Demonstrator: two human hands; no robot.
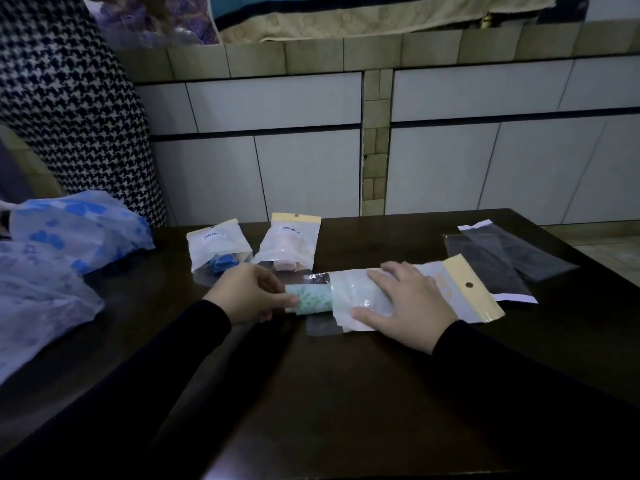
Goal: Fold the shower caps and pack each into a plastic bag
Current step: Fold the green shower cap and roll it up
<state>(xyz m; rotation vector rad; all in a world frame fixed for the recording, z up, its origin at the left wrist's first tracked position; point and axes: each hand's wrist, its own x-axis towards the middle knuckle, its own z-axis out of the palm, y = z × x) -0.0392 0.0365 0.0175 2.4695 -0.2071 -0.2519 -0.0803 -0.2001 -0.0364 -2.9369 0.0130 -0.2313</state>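
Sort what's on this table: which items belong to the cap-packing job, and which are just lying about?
In the job:
- green folded shower cap, pinched by the left hand
- plastic bag it is half inside, pressed flat by the right hand
- two packed bags
- empty clear bags
- loose blue-patterned caps

Lying about:
- houndstooth fabric
- bedding on the ledge

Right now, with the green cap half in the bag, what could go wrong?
1. The rolled green cap is only partly inside the bag; the left hand pushing could unroll it or bunch it at the mouth.
2. The right hand only presses the bag flat, so it may slide toward the empty sleeves.
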